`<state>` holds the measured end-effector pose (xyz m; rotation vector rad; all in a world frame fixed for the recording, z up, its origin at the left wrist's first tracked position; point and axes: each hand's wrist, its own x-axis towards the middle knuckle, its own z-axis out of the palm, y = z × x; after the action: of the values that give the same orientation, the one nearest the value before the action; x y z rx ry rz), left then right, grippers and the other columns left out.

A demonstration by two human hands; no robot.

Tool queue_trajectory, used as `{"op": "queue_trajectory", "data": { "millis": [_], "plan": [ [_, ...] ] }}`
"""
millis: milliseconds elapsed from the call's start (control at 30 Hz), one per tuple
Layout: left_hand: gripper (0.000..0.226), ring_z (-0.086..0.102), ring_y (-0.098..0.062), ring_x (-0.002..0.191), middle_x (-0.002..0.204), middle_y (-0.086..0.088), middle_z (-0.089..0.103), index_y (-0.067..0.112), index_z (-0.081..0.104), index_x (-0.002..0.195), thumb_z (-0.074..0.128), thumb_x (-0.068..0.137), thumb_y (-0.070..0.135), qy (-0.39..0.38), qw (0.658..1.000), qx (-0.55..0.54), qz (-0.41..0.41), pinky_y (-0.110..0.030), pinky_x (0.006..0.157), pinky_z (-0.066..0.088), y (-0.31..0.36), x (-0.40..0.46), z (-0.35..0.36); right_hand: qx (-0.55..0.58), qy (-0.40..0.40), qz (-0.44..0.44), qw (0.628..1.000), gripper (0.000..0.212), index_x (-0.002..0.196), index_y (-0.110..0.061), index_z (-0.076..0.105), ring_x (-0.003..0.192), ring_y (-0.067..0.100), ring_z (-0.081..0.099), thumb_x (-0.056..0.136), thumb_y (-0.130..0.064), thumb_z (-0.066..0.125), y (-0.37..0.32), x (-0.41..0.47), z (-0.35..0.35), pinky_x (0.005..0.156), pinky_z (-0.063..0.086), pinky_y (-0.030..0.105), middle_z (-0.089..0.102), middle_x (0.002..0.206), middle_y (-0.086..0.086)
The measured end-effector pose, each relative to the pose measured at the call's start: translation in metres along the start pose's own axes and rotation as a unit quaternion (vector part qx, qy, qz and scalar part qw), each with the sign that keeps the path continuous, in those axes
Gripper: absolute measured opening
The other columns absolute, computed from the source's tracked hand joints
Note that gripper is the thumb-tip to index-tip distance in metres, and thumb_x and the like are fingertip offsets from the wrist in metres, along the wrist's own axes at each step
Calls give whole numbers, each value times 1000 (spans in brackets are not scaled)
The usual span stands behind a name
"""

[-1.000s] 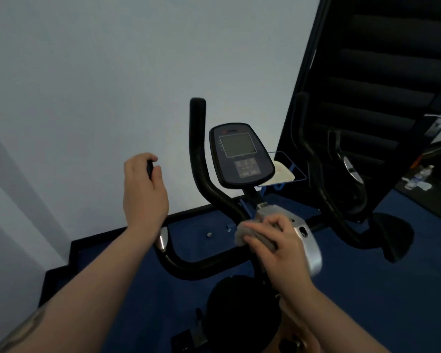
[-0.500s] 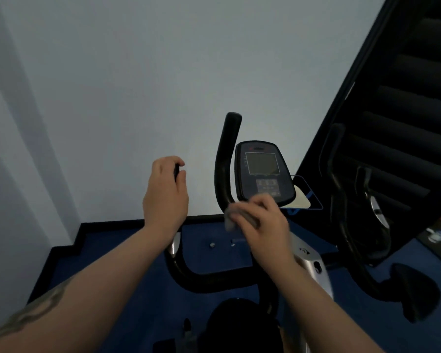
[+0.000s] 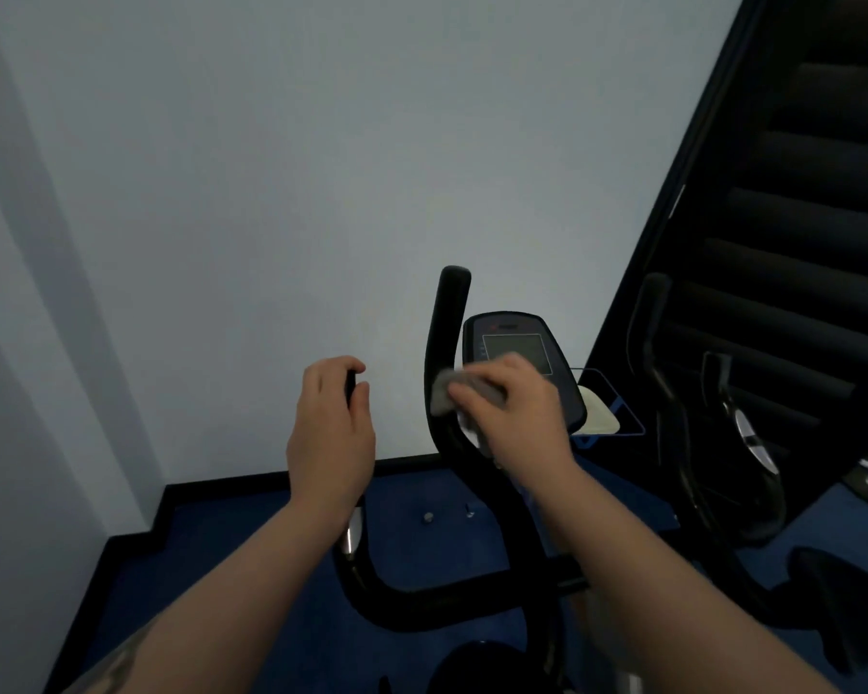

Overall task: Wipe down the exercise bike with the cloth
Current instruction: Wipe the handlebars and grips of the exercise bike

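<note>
Grey cloth (image 3: 444,393) under right hand (image 3: 514,408) hides console (image 3: 547,343) lower half.

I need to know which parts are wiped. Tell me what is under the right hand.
The right hand grips a grey cloth against the bike's console and right handlebar. The console's lower half, buttons included, is covered.

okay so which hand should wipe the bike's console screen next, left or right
Right. The right hand already holds the cloth at the lower left of the console, beside the upright handlebar. The left hand grips the other handlebar end, farther from the screen, likely steadying.
</note>
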<state>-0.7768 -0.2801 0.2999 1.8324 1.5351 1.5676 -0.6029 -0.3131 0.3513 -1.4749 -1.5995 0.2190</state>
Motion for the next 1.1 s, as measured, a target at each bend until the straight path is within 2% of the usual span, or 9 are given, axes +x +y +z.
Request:
{"op": "queue_trajectory", "data": {
  "millis": [200, 333, 400, 500, 567, 733, 867, 1000, 1100],
  "plan": [
    [15, 53, -8, 88, 114, 14, 44, 27, 49, 113, 43, 100, 22, -3, 1000, 8, -3, -26, 64, 44, 0, 0, 0, -5, 10, -5, 1000, 14, 93, -28, 64, 86, 2, 56, 82, -30, 72, -3, 9, 32, 76, 52, 35, 57, 96, -16],
    [15, 52, -6, 85, 111, 16, 44, 28, 49, 112, 43, 100, 21, 6, 1000, 8, 6, -23, 61, 43, -2, 1, 2, -1, -78, 0, 997, 21, 91, -37, 55, 79, -1, 59, 79, -37, 72, 8, 4, 5, 70, 54, 36, 60, 87, -18],
    [15, 53, -6, 85, 111, 16, 44, 27, 50, 112, 43, 100, 21, 5, 1000, 9, 5, -25, 63, 44, -2, 2, 2, -35, -37, -41, 998, 22, 93, -38, 51, 80, -1, 56, 82, -35, 70, -1, 21, -4, 68, 50, 33, 57, 90, -18],
    [15, 54, -6, 86, 112, 18, 43, 26, 50, 113, 43, 101, 21, 3, 1000, 12, 0, -24, 63, 43, -2, 1, 2, -56, 88, -114, 988, 14, 98, -29, 59, 94, 8, 54, 87, -25, 67, -20, 47, 3, 70, 46, 31, 55, 103, -13],
    [15, 54, -7, 87, 113, 17, 44, 26, 50, 113, 43, 101, 21, 3, 1000, 15, 2, -24, 63, 44, -1, 0, 2, -61, 112, -112, 985, 14, 100, -22, 65, 98, 14, 53, 87, -20, 68, -21, 47, 14, 72, 45, 30, 57, 106, -9],
    [16, 54, -10, 90, 115, 15, 45, 25, 51, 113, 42, 100, 21, 3, 1000, 11, -3, -34, 66, 51, 0, 1, 1, -40, 3, -92, 995, 18, 106, -23, 63, 94, 6, 57, 89, -17, 66, 14, 12, 12, 79, 49, 31, 58, 106, -11],
    [15, 54, -10, 88, 112, 18, 43, 26, 50, 112, 42, 100, 20, 7, 1000, 18, 3, -32, 63, 50, 1, 0, 1, -53, 101, -125, 986, 17, 105, -38, 56, 87, 2, 52, 93, -28, 59, -5, 37, 4, 65, 49, 31, 41, 104, -22],
    [15, 54, -9, 86, 112, 18, 43, 26, 49, 113, 42, 100, 20, 7, 1000, 23, 5, -28, 61, 47, 0, 0, 1, -49, 114, -138, 983, 9, 102, -23, 66, 87, 14, 53, 93, -22, 63, -22, 50, 21, 61, 51, 35, 41, 105, -9],
    [16, 54, -7, 85, 112, 18, 43, 26, 49, 113, 43, 100, 20, 7, 1000, 23, 7, -26, 60, 46, 0, 1, 1, -81, 37, -154, 984, 7, 97, -16, 69, 83, 19, 56, 92, -19, 64, -9, 34, 24, 67, 52, 39, 47, 106, 0]
  ]
}}
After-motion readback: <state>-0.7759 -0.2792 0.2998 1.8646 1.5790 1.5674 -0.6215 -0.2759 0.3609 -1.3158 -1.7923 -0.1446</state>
